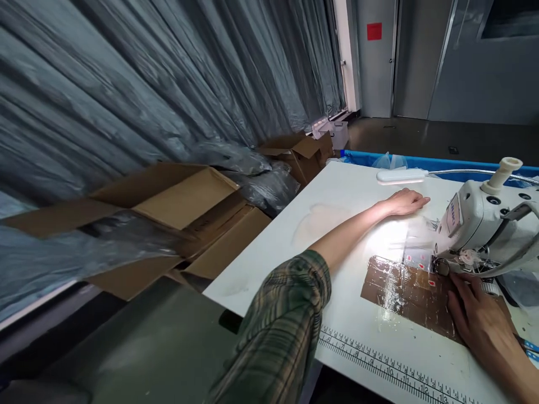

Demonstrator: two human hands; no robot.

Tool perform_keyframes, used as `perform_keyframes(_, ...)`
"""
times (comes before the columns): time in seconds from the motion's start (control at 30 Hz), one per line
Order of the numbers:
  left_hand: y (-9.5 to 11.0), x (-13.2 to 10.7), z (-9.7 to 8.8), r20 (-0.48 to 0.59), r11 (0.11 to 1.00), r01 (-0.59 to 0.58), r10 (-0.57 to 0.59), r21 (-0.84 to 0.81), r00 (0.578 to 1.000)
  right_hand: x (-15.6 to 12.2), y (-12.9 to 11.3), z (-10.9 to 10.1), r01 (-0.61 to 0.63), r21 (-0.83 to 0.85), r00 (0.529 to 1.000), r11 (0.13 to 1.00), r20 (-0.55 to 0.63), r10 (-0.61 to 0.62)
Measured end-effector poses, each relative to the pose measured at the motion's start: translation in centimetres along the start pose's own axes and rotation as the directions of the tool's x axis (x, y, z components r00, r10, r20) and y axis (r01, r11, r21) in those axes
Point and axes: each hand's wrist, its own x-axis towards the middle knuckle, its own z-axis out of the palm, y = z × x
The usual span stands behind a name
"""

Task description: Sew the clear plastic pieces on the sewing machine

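Observation:
My left hand (405,201) lies flat, fingers together, on the white sewing table (332,224), pressing a clear plastic sheet (415,238) that runs under the sewing machine (484,221). The arm wears a rolled-up green plaid sleeve (282,325). My right hand (478,314) rests palm down on a brown piece wrapped in shiny clear plastic (406,289), fingertips right by the presser foot (442,266). Small red marks show on the plastic near the needle.
A white gooseneck lamp (402,175) shines on the work. A printed ruler (391,370) runs along the table's front edge. Open cardboard boxes (181,213) and grey plastic sheeting (147,78) stand to the left. A blue bin rim (425,163) lies behind the table.

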Motion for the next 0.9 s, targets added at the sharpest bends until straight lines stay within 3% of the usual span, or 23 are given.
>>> perform_keyframes(0.13,-1.1,1.6,-0.3,0.009,0.990,0.133,-0.134,0.049,0.991,0.0,0.1,0.0,0.005,0.000,1.000,1.000,0.005,-0.005)
perform_keyframes(0.3,-1.2,-0.2,-1.2,0.054,0.961,0.266,-0.271,0.077,0.961,0.1,0.1,0.1,0.034,0.004,0.999,0.999,-0.036,-0.034)
perform_keyframes(0.43,-1.1,-3.2,-1.7,0.049,0.953,0.289,-0.294,0.093,0.955,0.1,0.3,0.4,0.028,0.004,0.998,1.000,-0.049,-0.028)
perform_keyframes(0.57,-1.3,-5.3,-1.8,-0.033,0.942,0.324,-0.323,0.085,0.946,0.1,0.5,0.4,0.020,-0.013,0.999,1.000,-0.035,-0.020)
perform_keyframes(0.73,-0.9,-6.3,-1.4,-0.113,0.934,0.357,-0.354,0.014,0.929,0.2,0.4,0.0,-0.032,0.028,0.999,0.999,0.002,0.032)
perform_keyframes(0.9,-0.1,-6.6,-0.8,-0.126,0.934,0.340,-0.353,-0.110,0.927,0.3,0.3,-0.2,-0.061,0.054,0.998,0.997,0.009,0.061)
